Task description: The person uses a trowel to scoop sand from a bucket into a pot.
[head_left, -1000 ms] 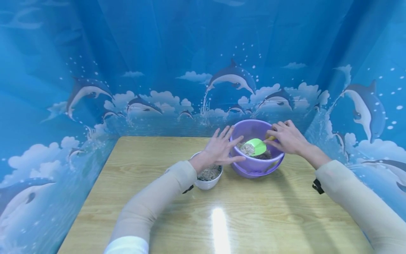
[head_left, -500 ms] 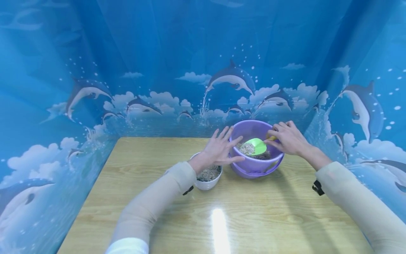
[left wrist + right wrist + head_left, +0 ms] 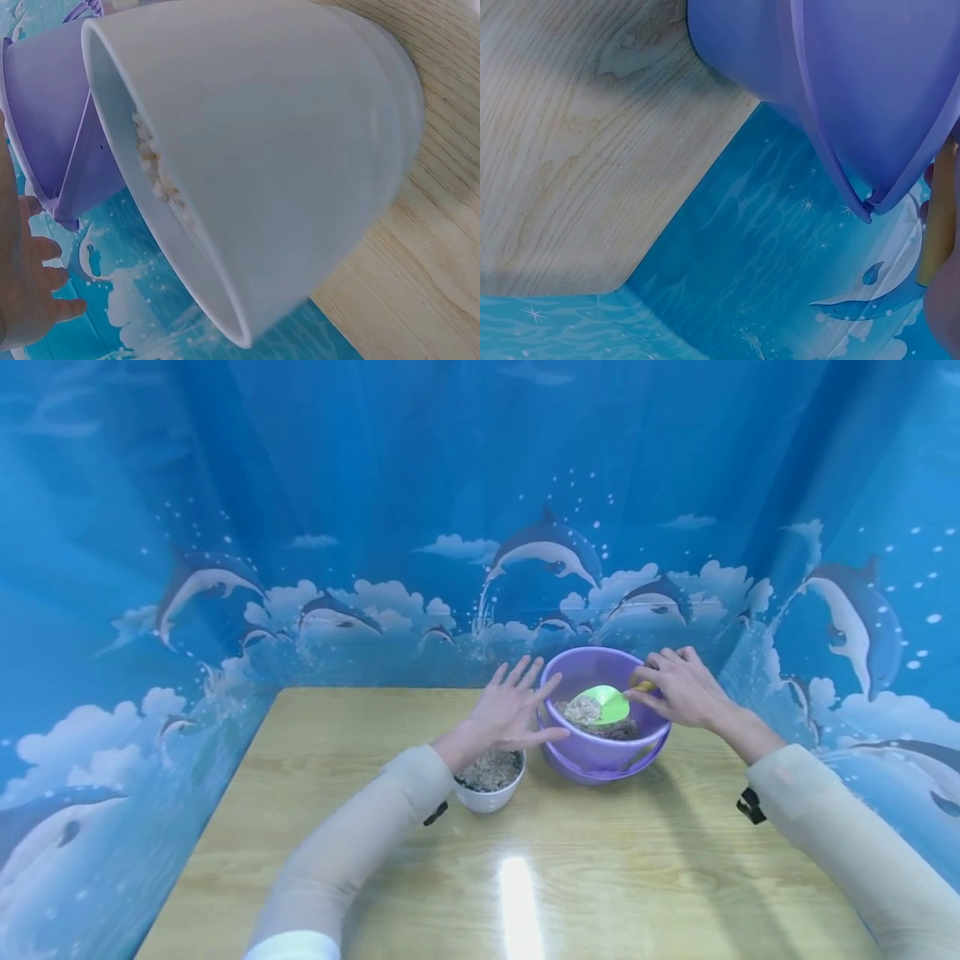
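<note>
My right hand (image 3: 681,687) grips the yellow handle of a small shovel (image 3: 617,708) over the right rim of a purple bucket (image 3: 600,662). The shovel's green blade lies inside the bucket and bears pale grains; darker grainy stuff lies under it. In the right wrist view the yellow handle (image 3: 939,217) shows at the right edge, most of the hand out of frame. My left hand (image 3: 510,706) has its fingers straight and spread beside the bucket's left rim; whether it touches cannot be told. Below that wrist stands a white bowl (image 3: 486,802) of grey and pale gravel.
The bucket's purple handle hangs down its front side. A wooden table (image 3: 360,727) bears everything, and a blue curtain (image 3: 420,485) with printed dolphins hangs behind it and at both sides. A bright light reflection lies on the table's front part.
My left hand has shifted slightly left, away from the bucket. The right hand and the shovel stay nearly in place, and the whole head view has dipped a little.
</note>
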Available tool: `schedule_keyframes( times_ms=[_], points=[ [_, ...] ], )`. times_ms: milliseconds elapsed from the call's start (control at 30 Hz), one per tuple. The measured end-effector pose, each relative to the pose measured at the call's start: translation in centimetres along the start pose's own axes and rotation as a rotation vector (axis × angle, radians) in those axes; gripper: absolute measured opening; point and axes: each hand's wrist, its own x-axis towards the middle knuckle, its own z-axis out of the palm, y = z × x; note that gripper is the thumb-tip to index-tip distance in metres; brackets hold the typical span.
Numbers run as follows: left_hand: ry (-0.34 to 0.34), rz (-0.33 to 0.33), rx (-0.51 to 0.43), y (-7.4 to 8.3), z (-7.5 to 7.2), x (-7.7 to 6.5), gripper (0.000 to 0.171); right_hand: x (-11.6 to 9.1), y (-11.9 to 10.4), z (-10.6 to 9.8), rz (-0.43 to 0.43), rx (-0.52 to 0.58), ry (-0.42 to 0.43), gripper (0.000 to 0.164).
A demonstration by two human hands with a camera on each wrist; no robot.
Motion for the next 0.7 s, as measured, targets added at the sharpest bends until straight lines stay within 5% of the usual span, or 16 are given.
schedule_keyframes(
  times_ms=[700],
  points=[
    [-0.025, 0.003, -0.072, -3.9, 1.0, -4.5, 0.102, 0.6, -0.7, -0.6, 0.066, 0.031, -0.027, 0.013]
  ],
)
